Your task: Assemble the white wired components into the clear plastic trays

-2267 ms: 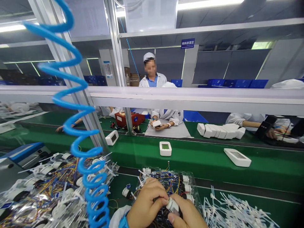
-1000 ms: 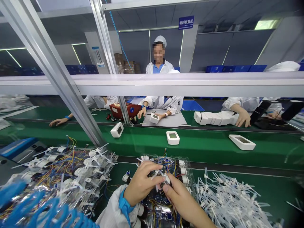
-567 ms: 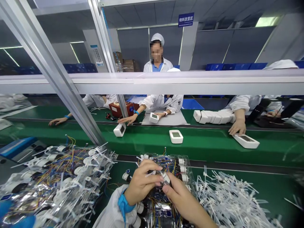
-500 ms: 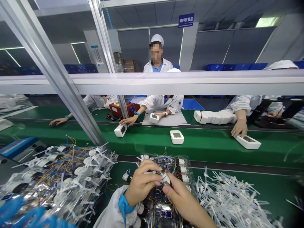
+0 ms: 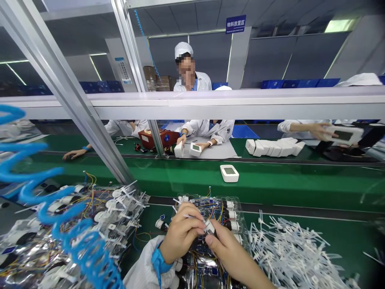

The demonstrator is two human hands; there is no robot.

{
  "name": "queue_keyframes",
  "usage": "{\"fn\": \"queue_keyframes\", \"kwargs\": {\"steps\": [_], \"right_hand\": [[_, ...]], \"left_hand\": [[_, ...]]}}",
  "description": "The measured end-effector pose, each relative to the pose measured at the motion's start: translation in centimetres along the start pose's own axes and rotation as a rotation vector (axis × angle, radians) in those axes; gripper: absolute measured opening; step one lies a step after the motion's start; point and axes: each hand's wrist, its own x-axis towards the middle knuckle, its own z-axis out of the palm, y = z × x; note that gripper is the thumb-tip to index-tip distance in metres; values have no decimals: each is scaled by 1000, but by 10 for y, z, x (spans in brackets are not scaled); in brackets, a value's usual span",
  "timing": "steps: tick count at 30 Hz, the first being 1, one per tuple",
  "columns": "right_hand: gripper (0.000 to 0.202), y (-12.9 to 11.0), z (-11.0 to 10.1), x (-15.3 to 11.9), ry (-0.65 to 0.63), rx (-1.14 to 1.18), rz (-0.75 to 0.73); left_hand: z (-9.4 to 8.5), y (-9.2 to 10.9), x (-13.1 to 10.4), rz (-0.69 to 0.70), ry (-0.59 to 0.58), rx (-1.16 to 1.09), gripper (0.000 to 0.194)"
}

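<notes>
A small white part (image 5: 209, 227) sits between my two hands over a clear tray (image 5: 242, 208) of wired components. My left hand (image 5: 184, 230), with a blue band at its wrist, pinches a thin pale strip at the part's left side. Thumb and fingers of my right hand (image 5: 224, 245) are closed on the part from the right. Fingertips partly cover the part, so its details are hard to make out.
Zip ties (image 5: 297, 253) lie heaped at right; wired assemblies (image 5: 99, 216) with ties fill the left. A blue coiled hose (image 5: 72, 237) hangs at left. A white device (image 5: 229, 173) lies on the green belt (image 5: 186, 180). Co-workers' hands handle devices beyond.
My hands have barely moved. The blue hose has swung up into view. On the belt, the middle device has shifted right, and co-workers have lifted two others off.
</notes>
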Motion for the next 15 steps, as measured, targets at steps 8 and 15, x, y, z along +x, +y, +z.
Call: {"fn": "queue_keyframes", "kwargs": {"steps": [8,15], "right_hand": [[48,-1,2,1,-5,13,-49],[42,-6,3,2,-33,56,-60]], "left_hand": [[1,1,1,12,-28,19,8],[2,1,-2,0,-59,17,9]]}}
